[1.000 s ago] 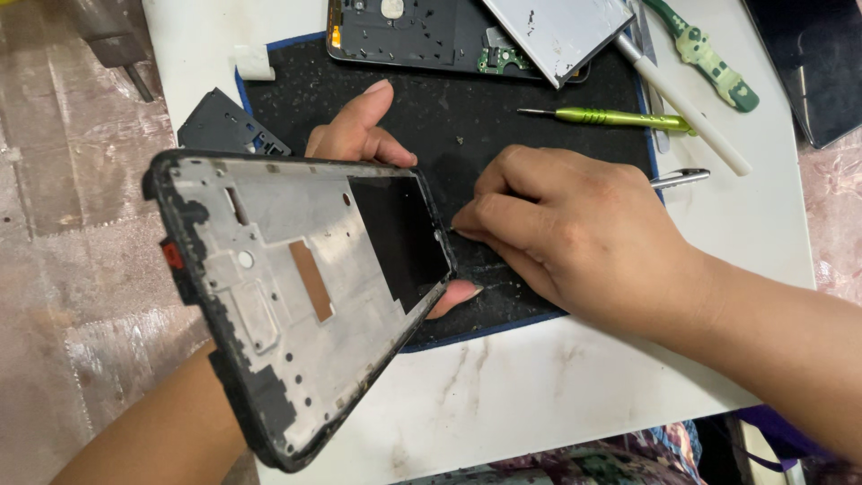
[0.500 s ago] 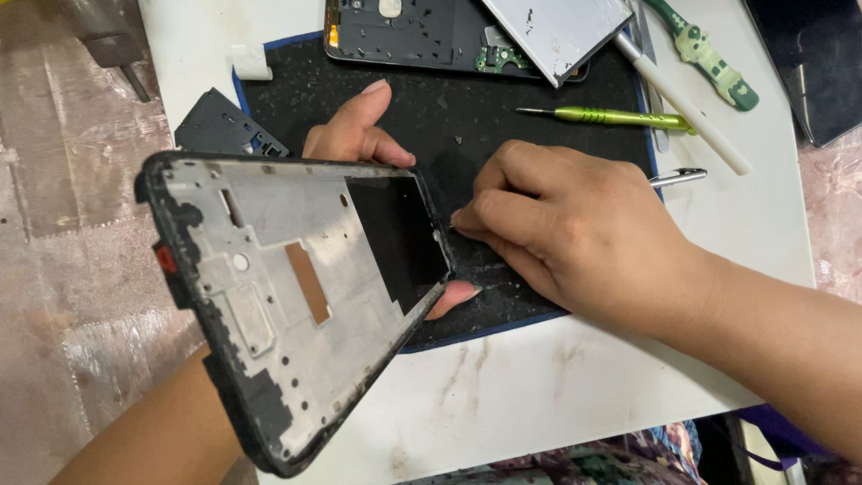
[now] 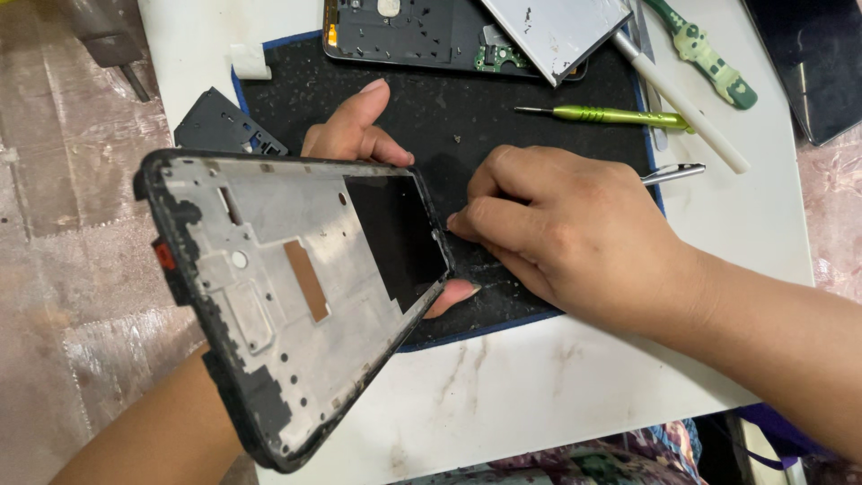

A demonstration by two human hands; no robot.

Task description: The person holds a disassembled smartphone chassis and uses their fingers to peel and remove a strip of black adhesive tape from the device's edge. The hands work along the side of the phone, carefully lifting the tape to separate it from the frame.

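Shifted since the earlier frame: frame (image 3: 296, 305) tipped a little, its near end swung lower; both hands otherwise in place.

Left hand (image 3: 359, 135): under and behind the frame, grasping it, thumb up past the far edge, one fingertip (image 3: 453, 292) showing below the near edge. Frame held tilted above the mat (image 3: 539, 144), not resting on it.

Right hand (image 3: 566, 233): fingers bunched, fingertips (image 3: 462, 220) pressed to the frame's right edge beside the dark opening. Whether anything small is pinched there, cannot tell.

Beyond the right hand: green screwdriver (image 3: 620, 115), white stick (image 3: 682, 103), tweezers (image 3: 672, 172), opened phone body (image 3: 404, 31) with a grey plate (image 3: 557, 27) lying over it. Left of the left thumb: black cover piece (image 3: 215, 126), partly off the mat.

Risks, as judged:
- Frame is thin metal with large cut-outs, held at one end only; a hard push at the edge may bend or twist it.
- Grip is narrow; a slip would drop the frame onto the table (image 3: 503, 395) or past its near edge.
- Rough black residue along the rim may snag or nick a fingertip.
- Loose grit on the mat may stick to the frame if it is laid down.
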